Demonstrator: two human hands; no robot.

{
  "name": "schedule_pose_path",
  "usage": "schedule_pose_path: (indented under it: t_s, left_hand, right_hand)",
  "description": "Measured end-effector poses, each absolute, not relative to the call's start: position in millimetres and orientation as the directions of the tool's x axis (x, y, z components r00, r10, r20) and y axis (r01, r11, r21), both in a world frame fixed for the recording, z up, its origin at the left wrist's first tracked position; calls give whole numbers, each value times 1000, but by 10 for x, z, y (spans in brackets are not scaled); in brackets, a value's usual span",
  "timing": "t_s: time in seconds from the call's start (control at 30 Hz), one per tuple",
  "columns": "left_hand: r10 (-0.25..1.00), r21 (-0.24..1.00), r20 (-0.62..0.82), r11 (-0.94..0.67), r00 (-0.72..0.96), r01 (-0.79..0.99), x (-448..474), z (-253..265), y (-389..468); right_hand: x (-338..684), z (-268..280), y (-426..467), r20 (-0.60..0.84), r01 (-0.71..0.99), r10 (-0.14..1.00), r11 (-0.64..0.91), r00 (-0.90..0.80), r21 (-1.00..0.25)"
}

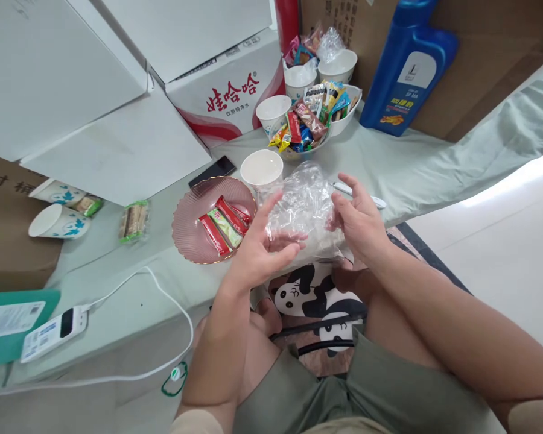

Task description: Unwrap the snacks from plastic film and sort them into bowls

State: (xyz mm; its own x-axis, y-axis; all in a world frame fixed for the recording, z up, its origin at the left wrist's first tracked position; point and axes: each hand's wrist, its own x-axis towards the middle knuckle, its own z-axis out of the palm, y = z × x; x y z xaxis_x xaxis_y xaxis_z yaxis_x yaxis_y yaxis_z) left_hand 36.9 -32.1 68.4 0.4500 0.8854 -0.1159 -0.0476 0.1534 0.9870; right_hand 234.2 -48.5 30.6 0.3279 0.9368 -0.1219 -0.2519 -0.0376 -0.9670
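Observation:
A crumpled clear plastic bag [306,196] lies at the table's front edge, between my two hands. My left hand [268,244] is on its left side, fingers spread and curved, with nothing gripped. On the other side my right hand [359,223] is open too, thumb and index finger apart; whether its lower fingertips touch the plastic I cannot tell. Left of the bag stands a pink ribbed bowl [185,232] with several red-wrapped snack bars [213,235] and a green one [227,228] in it. A white paper cup [262,169] stands just behind the bag.
Behind are a bowl of wrapped snacks [305,129], more paper cups [271,114] and a blue jug [402,72]. A phone [212,170] lies by the pink bowl. A wrapped biscuit pack [134,221], tipped cups [58,221] and a cabled power bank [57,333] are left.

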Motion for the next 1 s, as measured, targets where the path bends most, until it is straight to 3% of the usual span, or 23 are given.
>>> schedule_pose_path:
  t_s: [0.17, 0.23, 0.37, 0.5, 0.67, 0.73, 0.8, 0.9, 1.0]
  left_hand:
    - [899, 957, 72, -185, 433, 226, 269, 730, -334]
    - [875, 896, 45, -248, 482, 367, 216, 758, -320]
    - [876, 800, -12, -281, 482, 530, 181, 769, -304]
    - [913, 731, 188, -377, 363, 569, 212, 739, -280]
    - [852, 608, 429, -517, 300, 602, 188, 701, -245]
    - [821, 553, 507, -544, 263, 631, 168, 705, -248]
    - [794, 549, 532, -588, 295, 594, 155, 727, -257]
    - [779, 688, 451, -614, 435, 386, 158, 756, -266]
    - [839, 872, 289, -429, 460, 235, 201, 732, -254]
  right_hand:
    - [2390, 263, -565, 263, 29, 953, 261, 148, -965]
    - [2407, 238, -585, 359, 199, 932, 343, 52, -918]
    - [2428, 251, -585, 390, 404, 920, 339, 47, -849]
    - [2457, 254, -560, 429, 534, 903, 370, -17, -760]
    - [2478, 239, -555, 506, 671, 862, 381, -10, -636]
    - [2475, 287, -577, 528, 613, 849, 435, -34, -660]
    - [2465, 349, -607, 457, 449, 886, 437, -70, -779]
    - [2437, 401, -630, 188, 139, 981, 194, -55, -971]
    - [2401, 381, -597, -8, -114, 999, -4, 34, -993]
